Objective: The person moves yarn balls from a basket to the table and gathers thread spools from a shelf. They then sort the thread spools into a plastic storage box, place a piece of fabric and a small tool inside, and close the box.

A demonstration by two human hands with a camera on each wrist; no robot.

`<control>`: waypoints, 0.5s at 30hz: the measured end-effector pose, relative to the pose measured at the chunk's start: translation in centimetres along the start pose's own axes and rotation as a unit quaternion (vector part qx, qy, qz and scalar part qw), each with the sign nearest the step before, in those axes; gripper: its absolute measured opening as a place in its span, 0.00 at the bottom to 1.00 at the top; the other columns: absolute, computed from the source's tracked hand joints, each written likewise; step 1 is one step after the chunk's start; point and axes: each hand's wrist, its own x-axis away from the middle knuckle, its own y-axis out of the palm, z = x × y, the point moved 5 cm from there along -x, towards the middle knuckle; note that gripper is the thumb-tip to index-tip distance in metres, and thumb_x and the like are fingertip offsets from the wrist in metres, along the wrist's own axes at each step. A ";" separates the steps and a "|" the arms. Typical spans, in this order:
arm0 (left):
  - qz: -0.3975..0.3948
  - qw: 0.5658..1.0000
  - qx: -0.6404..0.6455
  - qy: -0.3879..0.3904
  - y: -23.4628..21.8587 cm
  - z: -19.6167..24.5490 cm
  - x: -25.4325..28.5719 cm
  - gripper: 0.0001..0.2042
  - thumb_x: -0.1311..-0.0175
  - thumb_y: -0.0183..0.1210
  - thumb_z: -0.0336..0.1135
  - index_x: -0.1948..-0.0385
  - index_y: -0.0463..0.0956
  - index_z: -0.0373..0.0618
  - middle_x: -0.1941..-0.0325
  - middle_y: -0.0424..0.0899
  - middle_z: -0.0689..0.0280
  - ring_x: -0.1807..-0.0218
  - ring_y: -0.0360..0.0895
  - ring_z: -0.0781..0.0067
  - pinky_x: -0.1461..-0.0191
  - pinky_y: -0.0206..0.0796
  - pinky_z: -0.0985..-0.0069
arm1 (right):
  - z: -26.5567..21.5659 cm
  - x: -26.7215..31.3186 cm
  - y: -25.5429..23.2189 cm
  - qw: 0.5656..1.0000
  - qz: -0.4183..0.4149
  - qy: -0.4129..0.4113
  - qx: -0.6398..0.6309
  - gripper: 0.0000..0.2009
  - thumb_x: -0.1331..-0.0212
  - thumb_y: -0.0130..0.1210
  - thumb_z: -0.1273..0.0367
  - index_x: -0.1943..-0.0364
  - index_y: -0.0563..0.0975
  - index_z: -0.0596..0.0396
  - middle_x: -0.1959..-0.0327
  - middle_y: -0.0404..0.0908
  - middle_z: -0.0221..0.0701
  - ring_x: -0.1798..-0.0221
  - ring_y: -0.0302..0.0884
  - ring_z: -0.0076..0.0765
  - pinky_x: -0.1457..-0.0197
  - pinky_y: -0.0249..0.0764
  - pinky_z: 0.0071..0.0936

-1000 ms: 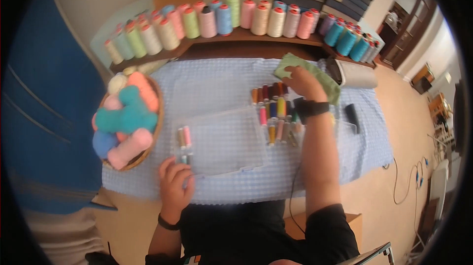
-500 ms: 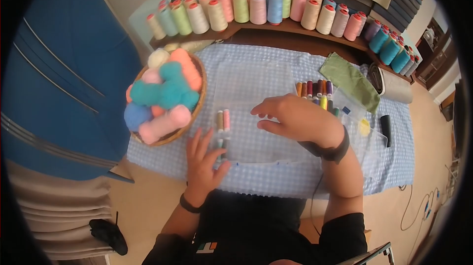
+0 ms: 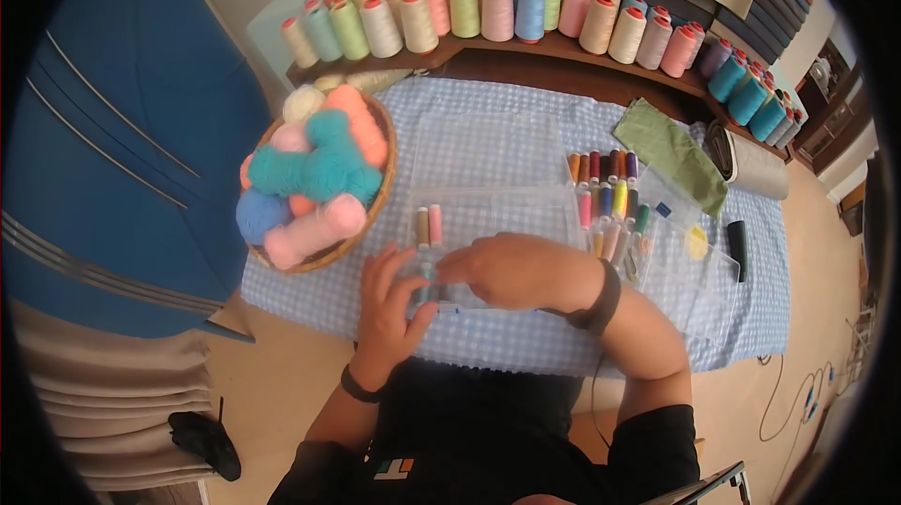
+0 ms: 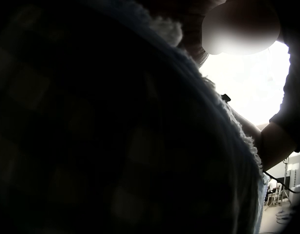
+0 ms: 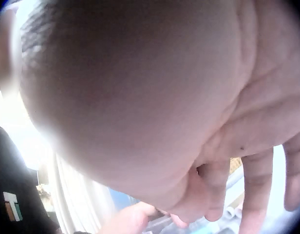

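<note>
A clear plastic box lies with its lid folded back on the checked cloth. In its left part stand a tan thread spool and a pink thread spool, with a teal spool nearer me. My left hand rests at the box's left edge, fingers spread and straight beside the teal spool. From the right my right hand reaches across the box, palm down, fingertips right by the teal spool. I cannot tell whether thumb and forefinger pinch anything. In the right wrist view the other fingers extend loosely.
Several small coloured spools lie in rows right of the box. Beyond them are a green cloth, another clear container and a black object. A yarn basket stands left; large thread cones line the back shelf.
My right hand has come from above the small spools and green cloth, leftward over the box, then down toward the spools near my left hand. My left hand's fingers have spread. The head view has shifted.
</note>
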 end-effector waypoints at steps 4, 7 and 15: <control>0.007 1.000 0.006 -0.005 0.0 0.1 0.1 0.16 0.26 0.62 0.47 0.53 0.80 0.41 0.28 0.74 0.49 0.23 0.66 0.36 0.21 0.55 0.42 | -0.1 -0.6 1.0 0.998 -0.050 0.020 -0.014 0.20 0.41 0.52 0.80 0.45 0.84 0.55 0.46 0.88 0.41 0.47 0.85 0.57 0.43 0.80 0.47; 0.017 0.999 0.038 -0.009 -0.2 0.3 -0.2 0.16 0.27 0.63 0.46 0.53 0.80 0.40 0.28 0.74 0.49 0.24 0.67 0.37 0.22 0.58 0.43 | 0.0 -0.3 0.7 0.998 -0.058 0.035 -0.006 0.21 0.40 0.51 0.80 0.44 0.84 0.55 0.46 0.88 0.42 0.45 0.84 0.58 0.42 0.80 0.47; 0.015 0.999 0.033 -0.008 0.1 0.2 0.0 0.16 0.27 0.62 0.45 0.53 0.79 0.39 0.29 0.74 0.50 0.25 0.68 0.38 0.23 0.60 0.44 | 0.8 -0.1 2.4 0.999 -0.020 0.035 -0.035 0.15 0.39 0.53 0.75 0.52 0.87 0.53 0.59 0.89 0.41 0.52 0.87 0.55 0.48 0.81 0.47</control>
